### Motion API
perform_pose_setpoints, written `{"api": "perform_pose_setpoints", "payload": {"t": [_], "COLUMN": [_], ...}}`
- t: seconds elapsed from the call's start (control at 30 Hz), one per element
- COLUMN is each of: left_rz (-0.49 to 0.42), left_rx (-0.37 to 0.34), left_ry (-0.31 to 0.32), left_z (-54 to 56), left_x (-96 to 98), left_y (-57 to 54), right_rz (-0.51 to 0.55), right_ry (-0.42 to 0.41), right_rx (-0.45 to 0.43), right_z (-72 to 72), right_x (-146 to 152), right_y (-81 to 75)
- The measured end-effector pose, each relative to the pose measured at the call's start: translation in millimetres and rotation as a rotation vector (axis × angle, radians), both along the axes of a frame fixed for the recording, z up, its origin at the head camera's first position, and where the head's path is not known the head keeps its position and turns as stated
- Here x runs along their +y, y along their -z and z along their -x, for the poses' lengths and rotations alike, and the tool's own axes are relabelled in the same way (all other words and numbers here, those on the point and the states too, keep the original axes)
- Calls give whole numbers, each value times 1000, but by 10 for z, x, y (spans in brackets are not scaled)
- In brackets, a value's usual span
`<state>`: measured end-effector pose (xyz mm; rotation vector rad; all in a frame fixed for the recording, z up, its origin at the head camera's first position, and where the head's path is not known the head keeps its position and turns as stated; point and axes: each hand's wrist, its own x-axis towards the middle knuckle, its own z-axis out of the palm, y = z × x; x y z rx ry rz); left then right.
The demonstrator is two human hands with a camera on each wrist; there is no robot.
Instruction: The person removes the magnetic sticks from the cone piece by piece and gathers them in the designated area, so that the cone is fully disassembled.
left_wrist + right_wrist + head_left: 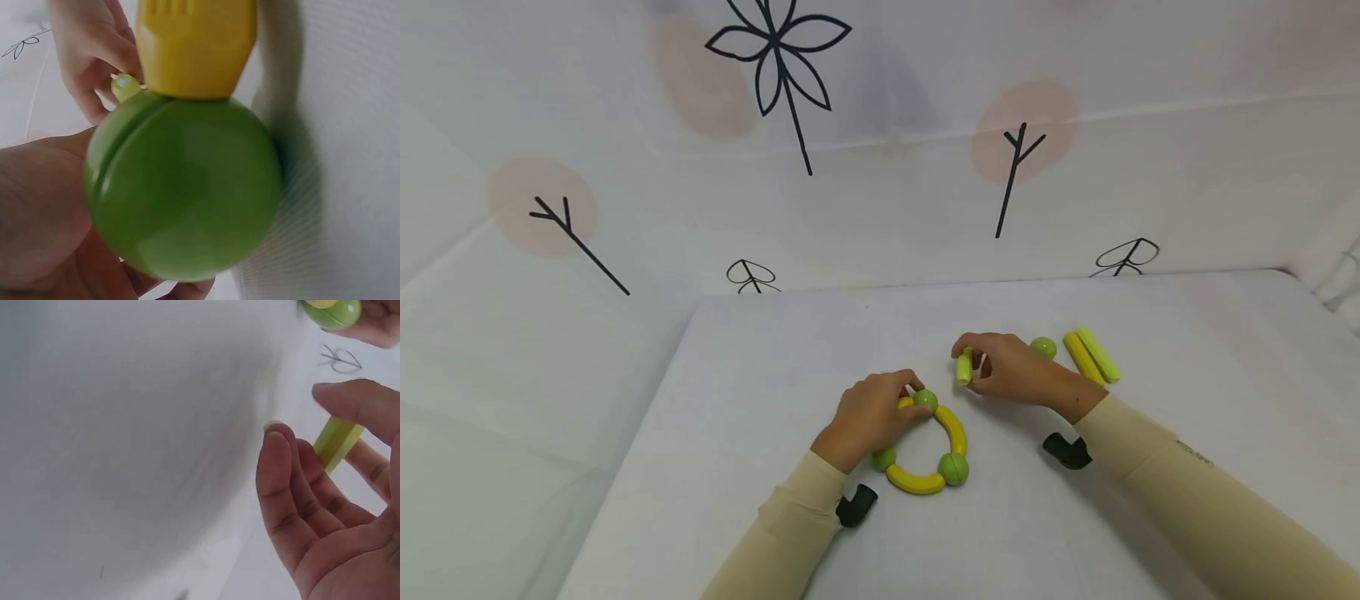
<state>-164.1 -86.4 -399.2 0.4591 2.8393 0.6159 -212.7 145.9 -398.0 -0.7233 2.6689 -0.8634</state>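
Note:
A ring of yellow curved pieces [917,482] joined by green balls lies flat on the white cloth. My left hand [868,414] reaches over its left side, thumb and fingers pinching the far green ball [927,402]. That hand partly hides another curved piece. Close up in the left wrist view are a green ball [187,187] and the yellow piece [197,50] joined to it. To the right of the ring, my right hand [1011,367] holds a short yellow-green stick [964,368] between thumb and fingers, above the cloth. The stick [339,442] also shows in the right wrist view.
Behind the right wrist sits a loose green ball [1043,347]. Beside it lie a yellow stick [1082,358] and a yellow-green stick [1098,353], side by side. A white cloth wall [880,208] with drawn plants rises at the table's back edge.

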Motion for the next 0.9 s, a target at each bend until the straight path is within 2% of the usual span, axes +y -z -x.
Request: {"api": "perform_pose_setpoints", "payload": {"t": [0.17,0.33,0.47,0.57,0.67,0.8,0.9], "left_rz": [7,3,-4,-13,-23,-25,-22], "left_rx": [12,15,15,21,18,1,1], "left_ry": [-3,-3,2,3,2,0,-2], "left_z": [4,5,-3,-4,-5,-10,-11], "left_x": [-5,-3,-4,-4,-4,-13,-16], "left_y": [1,14,14,6,0,6,12], "right_rz": [65,76,65,48,7,-77,-112], "right_ry": [48,139,204,248,288,318,322], "right_rx": [83,198,243,241,193,105,92], "right_z": [-132,-252,-306,-302,-273,-217,-166], "right_x": [168,341,538,730,926,1137,1271], "right_y": [-110,-195,-264,-305,-311,-262,-214]}}
